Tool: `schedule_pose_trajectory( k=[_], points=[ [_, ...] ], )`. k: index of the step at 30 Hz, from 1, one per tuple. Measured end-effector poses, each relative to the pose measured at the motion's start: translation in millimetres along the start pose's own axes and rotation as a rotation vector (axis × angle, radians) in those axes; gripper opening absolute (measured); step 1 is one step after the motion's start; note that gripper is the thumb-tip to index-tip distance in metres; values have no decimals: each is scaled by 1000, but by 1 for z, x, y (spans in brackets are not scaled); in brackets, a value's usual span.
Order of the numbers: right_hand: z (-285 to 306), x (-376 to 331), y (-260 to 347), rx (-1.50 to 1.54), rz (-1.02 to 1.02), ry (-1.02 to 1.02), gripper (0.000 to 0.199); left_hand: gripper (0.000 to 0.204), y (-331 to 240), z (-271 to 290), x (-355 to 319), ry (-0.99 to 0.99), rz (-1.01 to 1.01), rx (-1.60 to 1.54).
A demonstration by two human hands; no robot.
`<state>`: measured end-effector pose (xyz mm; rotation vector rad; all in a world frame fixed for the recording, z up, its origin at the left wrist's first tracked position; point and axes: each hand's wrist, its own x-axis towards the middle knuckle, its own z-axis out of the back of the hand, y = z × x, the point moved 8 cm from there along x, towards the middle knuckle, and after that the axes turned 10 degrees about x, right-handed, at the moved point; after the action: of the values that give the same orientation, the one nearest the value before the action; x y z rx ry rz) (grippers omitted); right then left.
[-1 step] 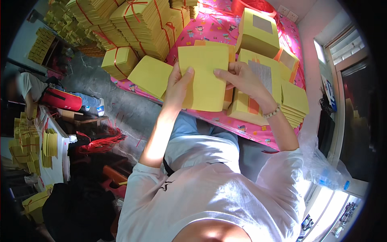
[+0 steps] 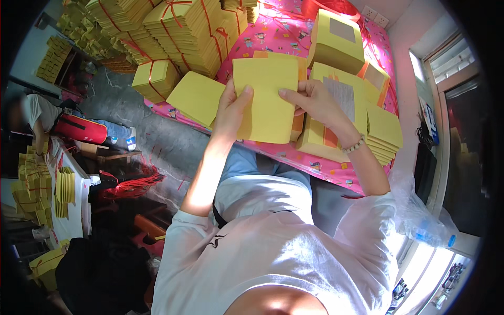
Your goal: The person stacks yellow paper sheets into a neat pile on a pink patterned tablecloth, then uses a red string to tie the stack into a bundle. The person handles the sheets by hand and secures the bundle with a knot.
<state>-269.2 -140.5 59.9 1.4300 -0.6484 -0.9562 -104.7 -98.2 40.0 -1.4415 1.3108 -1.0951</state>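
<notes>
In front of my body I hold up a flat, rectangular piece of yellow paper point(image 2: 266, 100); whether it is one sheet or several layers, I cannot tell. My left hand point(image 2: 234, 111) grips its left edge, thumb on the face toward me and fingers hidden behind. At its upper right edge, my right hand point(image 2: 314, 101) pinches it between thumb and bent fingers. Behind my right hand lies a thick yellow paper stack point(image 2: 320, 139) with a grey patch and an orange strip. Beyond my left hand rests a low yellow stack point(image 2: 195, 100).
A pink patterned cloth point(image 2: 336, 175) covers the table. Tall yellow bundles point(image 2: 181, 39) tied with red string stand far left. More stacks point(image 2: 336, 39) and a red basin point(image 2: 328, 6) sit at the back. A plastic bag point(image 2: 428, 226) hangs at right. Another person point(image 2: 44, 113) works at left.
</notes>
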Motion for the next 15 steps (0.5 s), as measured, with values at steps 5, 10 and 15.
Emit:
schedule_pose_trajectory(
  k=[5,10,15],
  points=[
    [2,8,3,-41,0,-21,40,33,14,5,6,4,140,-11],
    [2,17,-2,-93,-124,41,41,33,14,9,13,-29,144,-68],
    [-3,21,-1,-138,-50,105,43,28,7,13,10,-95,53,-65]
  ],
)
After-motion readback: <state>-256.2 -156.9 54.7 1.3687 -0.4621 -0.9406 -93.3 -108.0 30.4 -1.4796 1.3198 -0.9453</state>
